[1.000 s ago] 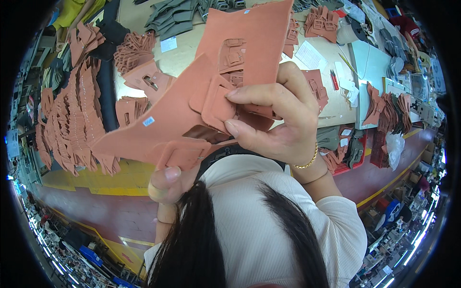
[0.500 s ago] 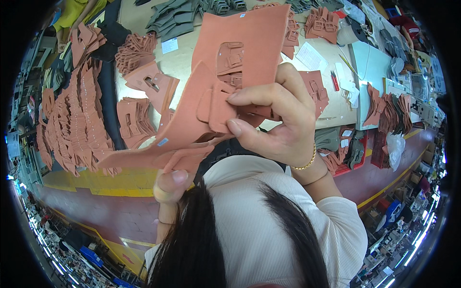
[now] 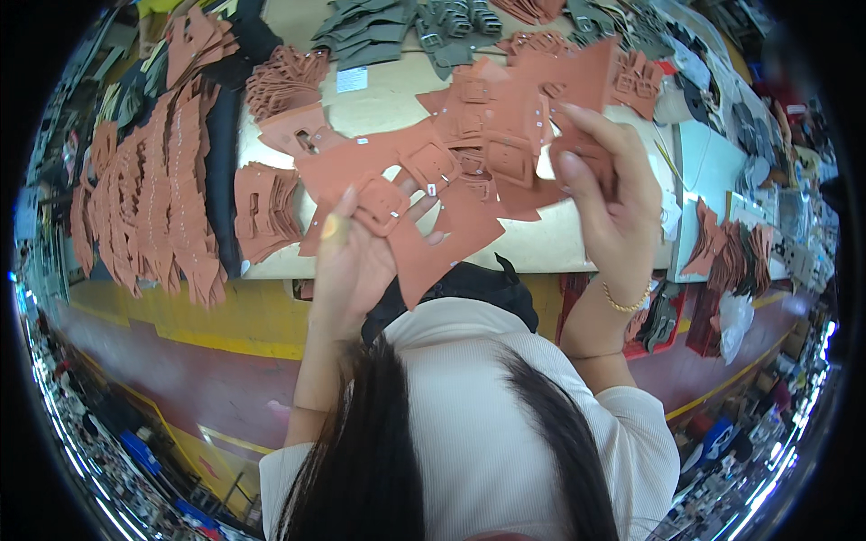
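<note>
My left hand (image 3: 354, 266) holds a flat terracotta buckled piece (image 3: 410, 257), leather-like with a cut-out. Its thumb lies over a buckle-shaped flap, and some fingers show through the opening. My right hand (image 3: 618, 194) is closed on another terracotta piece (image 3: 591, 81), thumb and forefinger pinching it at its near edge. Between the hands lie more terracotta pieces with covered buckles (image 3: 510, 160), overlapping on the table. Which of these are joined to the held ones, I cannot tell.
Stacked terracotta pieces (image 3: 266, 212) lie on the table's left, with a long row (image 3: 149, 198) hanging beyond. Grey-green pieces (image 3: 365, 32) and a white paper slip (image 3: 352, 79) are at the back. To the right are a pale blue board (image 3: 699, 162) and a red crate (image 3: 667, 341).
The large piece held up close to me has come down toward the table. My hands have moved apart, the left now palm up beneath its piece, the right farther right.
</note>
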Demonstrator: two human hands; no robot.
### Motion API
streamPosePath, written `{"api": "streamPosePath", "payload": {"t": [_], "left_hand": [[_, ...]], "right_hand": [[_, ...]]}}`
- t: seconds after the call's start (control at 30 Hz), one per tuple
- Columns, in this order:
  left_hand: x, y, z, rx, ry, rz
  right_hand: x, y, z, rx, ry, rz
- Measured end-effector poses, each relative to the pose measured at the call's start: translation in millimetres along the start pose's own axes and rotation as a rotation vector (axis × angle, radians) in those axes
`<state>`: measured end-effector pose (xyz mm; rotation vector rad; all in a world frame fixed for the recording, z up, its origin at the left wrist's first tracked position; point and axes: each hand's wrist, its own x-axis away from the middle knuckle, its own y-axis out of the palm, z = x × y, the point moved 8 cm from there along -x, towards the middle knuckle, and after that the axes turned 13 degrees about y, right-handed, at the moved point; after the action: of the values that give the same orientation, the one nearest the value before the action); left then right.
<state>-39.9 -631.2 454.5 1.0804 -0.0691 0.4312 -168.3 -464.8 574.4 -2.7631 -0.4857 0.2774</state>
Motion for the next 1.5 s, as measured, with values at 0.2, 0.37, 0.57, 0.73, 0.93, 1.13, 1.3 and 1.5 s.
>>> {"api": "streamPosePath", "payload": {"t": [0.2,0.37,0.57,0.73,0.93,1.13,1.3,1.5], "left_hand": [[-22.2,-36.8,-36.2,0.188,-0.044,0.071],[-21.2,-28.5,-45.2,0.312,-0.015,-0.052],[-17.5,-52.2,-66.1,0.152,0.019,0.064],[-15.8,-76.7,-75.9,0.189,0.002,0.134],[0.0,-134.6,-37.0,0.400,0.275,0.255],[14.7,-277.3,-23.3,0.195,0.392,0.550],[31.0,-370.2,-25.4,-0.569,0.098,0.770],[49.9,-376.3,-14.8,-0.983,-0.365,0.732]], "right_hand": [[21.4,27.3,29.1,-0.351,0.171,-0.296],[27.5,92.2,106.3,-0.162,0.401,-0.445],[33.3,99.2,135.9,-0.071,0.543,-0.625],[27.1,113.0,128.4,0.109,0.393,-0.634],[24.4,120.5,109.2,0.286,0.184,-0.595],[26.3,108.9,121.7,0.314,0.213,-0.605],[26.9,92.2,145.3,0.521,0.037,-0.492],[-17.2,54.3,224.2,0.485,0.330,-0.249]]}}
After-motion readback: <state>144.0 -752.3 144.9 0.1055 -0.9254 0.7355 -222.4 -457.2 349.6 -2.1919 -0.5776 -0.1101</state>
